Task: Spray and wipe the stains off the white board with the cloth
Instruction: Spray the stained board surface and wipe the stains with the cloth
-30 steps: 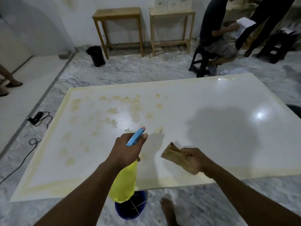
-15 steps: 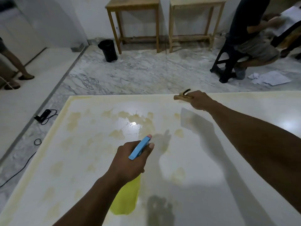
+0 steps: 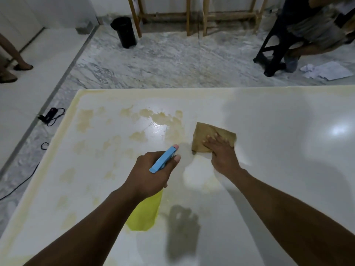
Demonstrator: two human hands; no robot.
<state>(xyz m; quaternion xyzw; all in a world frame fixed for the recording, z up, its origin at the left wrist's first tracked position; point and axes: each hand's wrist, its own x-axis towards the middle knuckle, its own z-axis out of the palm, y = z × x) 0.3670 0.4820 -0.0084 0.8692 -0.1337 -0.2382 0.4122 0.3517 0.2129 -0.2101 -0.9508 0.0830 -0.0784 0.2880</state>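
Observation:
A large white board (image 3: 278,150) lies flat on the floor. Yellow-brown stains (image 3: 163,120) cover its left half, wet and shiny near the middle. My left hand (image 3: 151,175) grips a spray bottle (image 3: 146,214) with a yellow body and blue head, nozzle aimed toward the stains. My right hand (image 3: 222,154) lies flat, fingers spread, pressing a brown cloth (image 3: 207,135) onto the board just right of the wet stains.
A black bin (image 3: 124,32) and wooden table legs (image 3: 194,16) stand beyond the board. A person sits on a black stool (image 3: 274,48) at the far right, with papers (image 3: 328,71) on the floor. A black cable and adapter (image 3: 49,117) lie left of the board.
My right hand came back from the far edge and now presses the cloth flat in the middle of the board. The view has tilted down and closer. My left hand still holds the bottle.

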